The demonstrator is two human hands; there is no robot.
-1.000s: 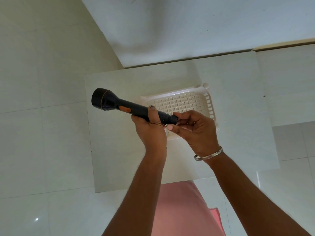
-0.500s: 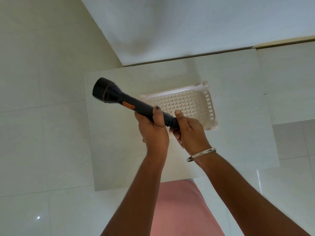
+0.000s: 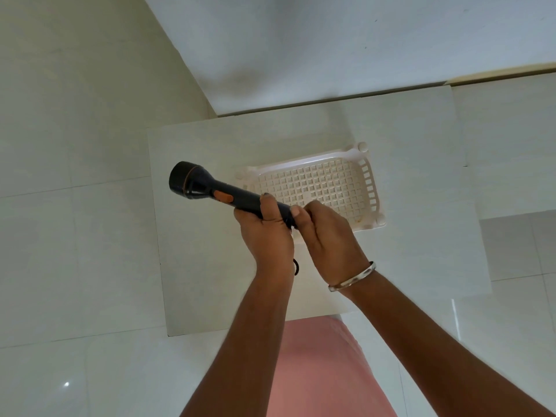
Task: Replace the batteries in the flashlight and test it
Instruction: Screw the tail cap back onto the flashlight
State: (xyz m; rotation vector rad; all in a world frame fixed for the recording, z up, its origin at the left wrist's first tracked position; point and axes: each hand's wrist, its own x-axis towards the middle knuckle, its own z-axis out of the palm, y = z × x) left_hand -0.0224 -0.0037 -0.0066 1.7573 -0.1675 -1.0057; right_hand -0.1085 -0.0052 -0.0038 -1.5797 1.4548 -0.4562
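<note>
A long black flashlight (image 3: 210,191) with an orange switch is held in the air above a small white table (image 3: 204,266), its wide head pointing up and to the left. My left hand (image 3: 264,233) grips the barrel near its rear, thumb over the top. My right hand (image 3: 328,236) is wrapped round the tail end, which it hides. A short black wrist loop (image 3: 296,266) hangs below my left hand. No batteries are visible.
A white plastic basket (image 3: 368,188) with a grid floor sits on the table behind my hands and looks empty. A white wall (image 3: 331,40) rises beyond the table. Pale floor tiles (image 3: 75,236) surround it. A pink garment (image 3: 319,371) shows below.
My right hand has gone from fingertips on the tail end to a full grip round it. The flashlight's head dipped a little lower and the view shifted slightly.
</note>
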